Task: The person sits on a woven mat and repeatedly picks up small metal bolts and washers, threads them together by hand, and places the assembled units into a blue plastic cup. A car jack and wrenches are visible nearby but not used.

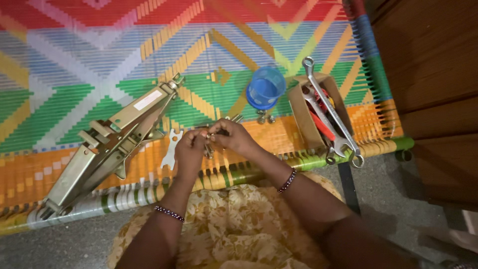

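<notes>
I have both hands pinched together over the woven cot (298, 45): left hand (189, 149) and right hand (234, 135) each closed on a small metal fastener (209, 135). The scissor jack (109, 144) lies untouched alongside; loose bolts (265, 119) wait by the blue cup (265, 87).

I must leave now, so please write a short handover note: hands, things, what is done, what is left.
Left hand and right hand: together over the mat, both pinching a small metal part; details too small to tell.
Jack: lying left of the hands.
Flat wrench: beside left hand.
Cup, bolts: ahead.
Box with spanners: right.
Done, left: cannot tell.
</notes>
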